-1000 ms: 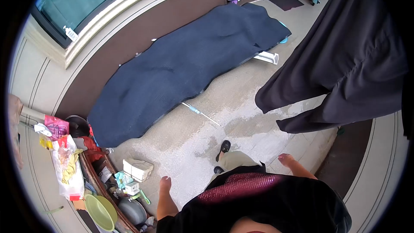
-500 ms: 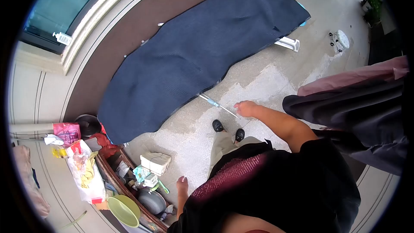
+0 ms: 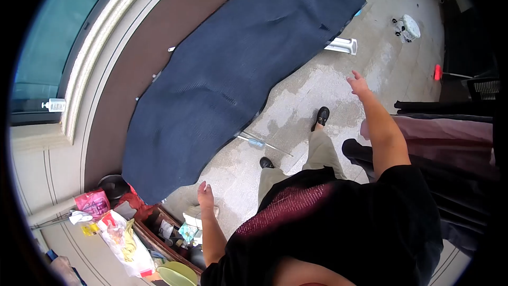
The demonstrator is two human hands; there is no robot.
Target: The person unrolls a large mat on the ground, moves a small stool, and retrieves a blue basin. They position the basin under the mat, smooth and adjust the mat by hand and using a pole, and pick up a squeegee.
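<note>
A large dark blue sheet (image 3: pixel 211 79) with a ribbed, mat-like surface is draped over something long beside the wall. My right hand (image 3: pixel 357 83) reaches out over the wet floor, fingers apart and holding nothing, right of the sheet's edge. My left hand (image 3: pixel 205 196) hangs empty near the sheet's lower end, its fingers loosely extended, above the cluttered wooden box. A white bracket-like piece (image 3: pixel 341 46) juts from under the sheet. Thin metal rods with a pale blue part (image 3: pixel 256 142) stick out lower down. What lies under the sheet is hidden.
A round stool on castors (image 3: pixel 408 27) stands at the upper right. Dark and pink clothes (image 3: pixel 423 132) hang close on my right. At lower left are a wooden box (image 3: pixel 172 243) of odds and ends, a green basin (image 3: pixel 177 274) and a pink bag (image 3: pixel 92 204).
I have stepped forward, with my right foot now ahead. My right arm has swung out to the upper right, and my left hand has risen closer to the sheet's lower end.
</note>
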